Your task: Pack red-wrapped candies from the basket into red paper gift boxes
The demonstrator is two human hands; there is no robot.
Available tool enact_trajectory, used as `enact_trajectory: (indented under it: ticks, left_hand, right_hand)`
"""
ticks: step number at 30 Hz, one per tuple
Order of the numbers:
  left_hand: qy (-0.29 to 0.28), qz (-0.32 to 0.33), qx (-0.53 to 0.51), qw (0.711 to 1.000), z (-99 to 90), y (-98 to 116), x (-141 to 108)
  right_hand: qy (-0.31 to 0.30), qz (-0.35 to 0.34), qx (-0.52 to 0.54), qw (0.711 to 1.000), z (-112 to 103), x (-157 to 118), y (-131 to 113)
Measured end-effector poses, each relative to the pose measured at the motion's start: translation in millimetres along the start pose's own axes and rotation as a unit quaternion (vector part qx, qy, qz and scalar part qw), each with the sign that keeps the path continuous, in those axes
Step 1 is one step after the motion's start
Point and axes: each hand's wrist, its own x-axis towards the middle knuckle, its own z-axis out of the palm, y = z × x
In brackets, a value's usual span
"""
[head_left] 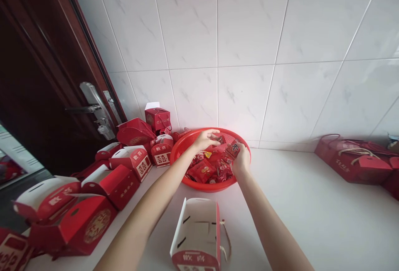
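My left hand point(206, 139) reaches over the far side of a red plastic basket point(205, 187), its fingers curled in a pinch at a small dark-red packet point(222, 140). At the basket's right side my right hand point(242, 162) is closed on a red snack packet point(232, 150) with dark lettering. Wrapped sweets and packets fill the basket, among them a larger glossy red packet point(203, 171). Between my forearms stands an open gift box point(196, 258), red outside and white inside, with nothing in it and a rope handle point(227, 240) on its right.
Several red gift boxes point(120, 188) crowd the left of the white tabletop point(299, 221), some with open lids. More red boxes point(352, 161) with cord handles stand at the right. A tiled wall point(243, 96) rises behind, and a dark door point(46, 46) is at the left.
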Motion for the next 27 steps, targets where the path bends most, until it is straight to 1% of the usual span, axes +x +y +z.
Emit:
enact_trajectory:
  ticks: [3,5,11,15,17,21,25,27]
  left_hand:
    - [0.006,0.004,-0.052,0.999,0.1,7,-4]
    - [-0.005,0.003,-0.076,0.997,2.3,12,-8]
    - [-0.056,0.000,-0.093,0.994,10.5,23,-18]
    - [-0.066,0.001,-0.086,0.994,11.1,28,-23]
    - [-0.068,0.008,-0.078,0.995,10.7,29,-24]
    - [-0.062,0.017,-0.063,0.996,10.4,29,-23]
    - [-0.082,0.005,-0.057,0.995,10.1,30,-23]
    - [-0.082,-0.002,-0.059,0.995,10.2,31,-23]
  right_hand:
    - [0.038,0.058,-0.027,0.997,4,-6,-6]
    - [0.043,0.071,-0.044,0.996,6,-9,-10]
    - [0.035,0.046,-0.102,0.993,6,-17,-19]
    - [-0.014,0.017,-0.121,0.992,6,-22,-22]
    - [-0.036,-0.001,-0.118,0.992,7,-24,-22]
    - [-0.041,-0.029,-0.094,0.994,6,-22,-19]
    - [-0.047,-0.041,-0.068,0.996,4,-19,-16]
    - [-0.051,-0.041,-0.055,0.996,3,-18,-15]
